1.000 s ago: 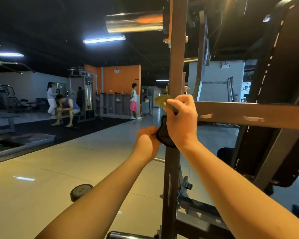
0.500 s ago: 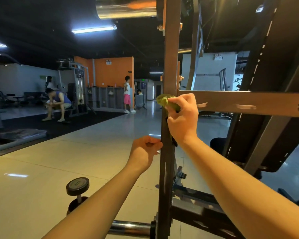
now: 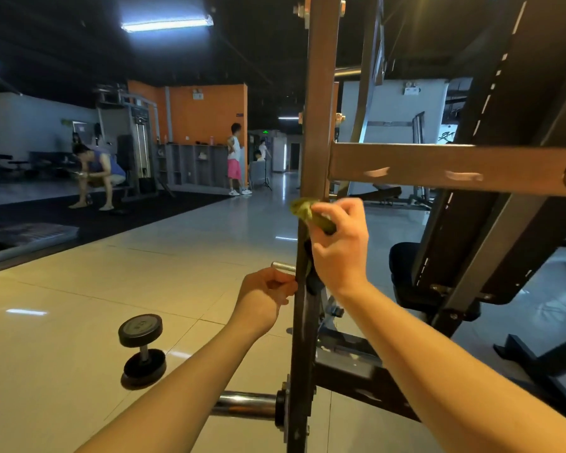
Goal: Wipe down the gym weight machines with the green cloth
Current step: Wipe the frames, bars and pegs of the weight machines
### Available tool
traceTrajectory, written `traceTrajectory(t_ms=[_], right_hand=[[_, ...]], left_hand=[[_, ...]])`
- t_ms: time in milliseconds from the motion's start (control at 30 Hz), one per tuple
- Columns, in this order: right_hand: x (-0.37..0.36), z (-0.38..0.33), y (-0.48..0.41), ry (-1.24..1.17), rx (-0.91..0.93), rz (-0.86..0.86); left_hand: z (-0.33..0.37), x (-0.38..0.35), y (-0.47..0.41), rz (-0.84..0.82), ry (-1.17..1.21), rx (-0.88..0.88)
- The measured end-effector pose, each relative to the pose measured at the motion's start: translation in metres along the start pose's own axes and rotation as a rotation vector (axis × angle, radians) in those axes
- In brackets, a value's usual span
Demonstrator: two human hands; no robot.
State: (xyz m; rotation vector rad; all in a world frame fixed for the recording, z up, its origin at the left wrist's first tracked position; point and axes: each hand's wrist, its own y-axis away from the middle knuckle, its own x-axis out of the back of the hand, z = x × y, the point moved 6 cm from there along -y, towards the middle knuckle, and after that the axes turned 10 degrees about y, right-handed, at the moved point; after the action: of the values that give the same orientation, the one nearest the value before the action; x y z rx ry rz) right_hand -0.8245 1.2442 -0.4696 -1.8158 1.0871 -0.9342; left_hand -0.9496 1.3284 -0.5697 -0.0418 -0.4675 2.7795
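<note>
A brown upright post [image 3: 319, 103] of the weight machine runs down the middle of the view, with a cross bar [image 3: 438, 168] going off to the right. My right hand [image 3: 339, 248] grips the green cloth [image 3: 307, 210] and presses it against the post just below the cross bar. A dark end of the cloth hangs down along the post. My left hand [image 3: 263, 297] is curled beside the post, lower and to the left, fingers pinching at that hanging end; what it holds is partly hidden.
A dumbbell [image 3: 141, 349] stands on the tiled floor at the lower left. A chrome peg [image 3: 242, 405] sticks out left from the post's base. A black padded bench [image 3: 490, 191] rises on the right. People are at the far machines on the left.
My right hand with the cloth has slid down the post, from level with the cross bar to below it. My left hand has also dropped lower. The view has tilted down, showing the dumbbell and peg.
</note>
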Motion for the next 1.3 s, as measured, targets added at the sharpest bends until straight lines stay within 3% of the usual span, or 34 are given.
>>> traceTrajectory(t_ms=[200,333,433,633,767,833,933,1000,1100,1200,1300], right_hand=[[-0.006,0.010,0.039,0.027,0.109,0.067],[-0.020,0.044,0.119,-0.047,-0.154,-0.118],[-0.024,0.048,0.119,-0.078,-0.271,-0.169],[-0.005,0.002,0.024,0.002,-0.062,0.038],[-0.007,0.014,0.059,0.060,0.014,0.008],[-0.015,0.033,0.101,-0.001,-0.093,-0.084],[-0.031,0.063,0.156,-0.264,-0.543,-0.178],[-0.031,0.064,0.170,-0.271,-0.665,-0.209],[-0.017,0.039,0.134,-0.060,-0.486,-0.215],[-0.001,0.011,0.075,0.095,-0.217,-0.019],[-0.010,0.008,0.066,0.153,-0.066,-0.008]], left_hand=[[-0.019,0.003,-0.002,-0.022,-0.060,0.034],[-0.030,0.004,0.001,-0.046,-0.067,0.037],[-0.036,0.003,0.004,-0.056,-0.066,0.069],[-0.044,0.000,0.006,-0.069,-0.050,0.126],[-0.055,0.001,0.004,-0.091,-0.040,0.071],[-0.061,0.003,0.008,-0.116,-0.027,0.044],[-0.070,0.005,0.011,-0.133,-0.043,0.033],[-0.075,0.005,0.014,-0.138,-0.066,0.045],[-0.077,0.005,0.016,-0.125,-0.048,0.055],[-0.079,0.003,0.015,-0.127,-0.048,0.077],[-0.084,0.003,0.011,-0.122,-0.053,0.094]])
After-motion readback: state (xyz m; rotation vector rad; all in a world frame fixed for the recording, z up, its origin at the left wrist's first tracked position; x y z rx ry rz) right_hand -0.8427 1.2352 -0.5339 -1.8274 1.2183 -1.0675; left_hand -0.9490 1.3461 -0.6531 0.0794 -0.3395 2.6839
